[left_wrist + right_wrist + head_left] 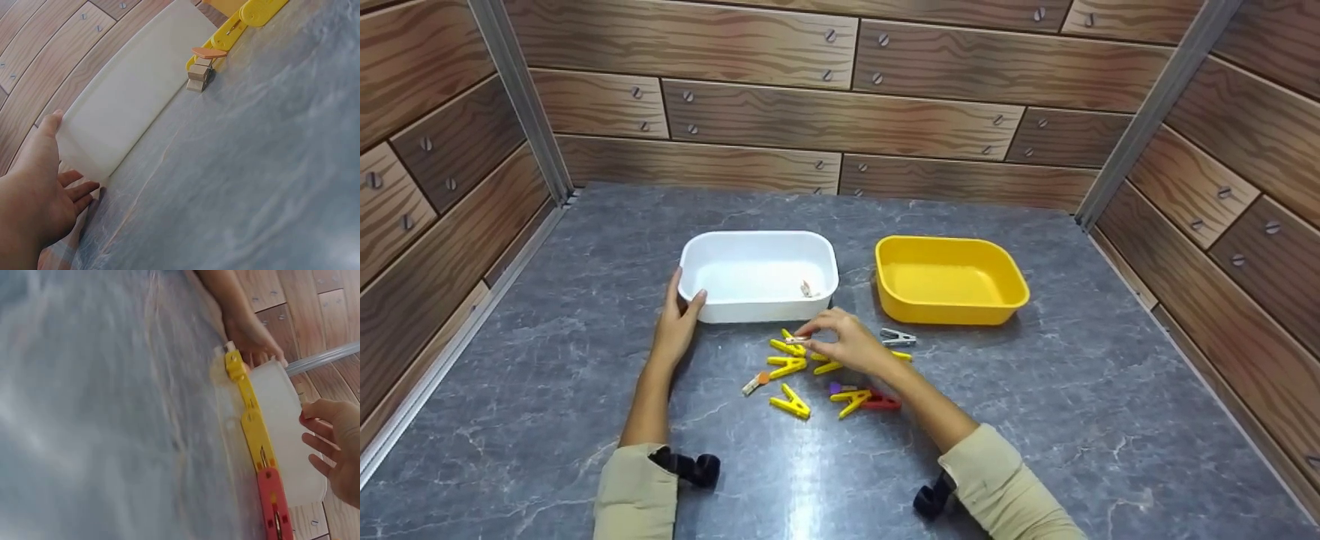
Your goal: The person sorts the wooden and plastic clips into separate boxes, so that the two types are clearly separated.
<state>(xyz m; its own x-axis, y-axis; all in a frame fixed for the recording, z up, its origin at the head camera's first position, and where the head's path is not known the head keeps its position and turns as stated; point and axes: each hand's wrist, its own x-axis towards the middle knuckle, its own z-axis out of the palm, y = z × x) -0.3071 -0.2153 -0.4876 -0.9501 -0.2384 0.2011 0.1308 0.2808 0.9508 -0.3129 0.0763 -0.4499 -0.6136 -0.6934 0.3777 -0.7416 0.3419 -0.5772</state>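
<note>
My left hand (675, 330) rests against the left front corner of a white tub (750, 311), fingers along its end and thumb at the front rim. The right hand (846, 341) pinches a small wooden clothespin (795, 340) between thumb and fingertips, just in front of the tub. Another small clothespin (806, 289) lies inside the tub at its right end. Below the right hand, several yellow plastic clothespins (790, 403) lie scattered, with a red clothespin (881, 400), a wooden clothespin with an orange piece (755, 382) and one with a purple piece (835, 388) partly covered.
To the right of the white tub stands a yellow tub (952, 313). A silver-grey clothespin (898, 337) lies in front of it. Wood-patterned walls (757, 112) close off the grey marbled table (1110, 375) at the back and both sides.
</note>
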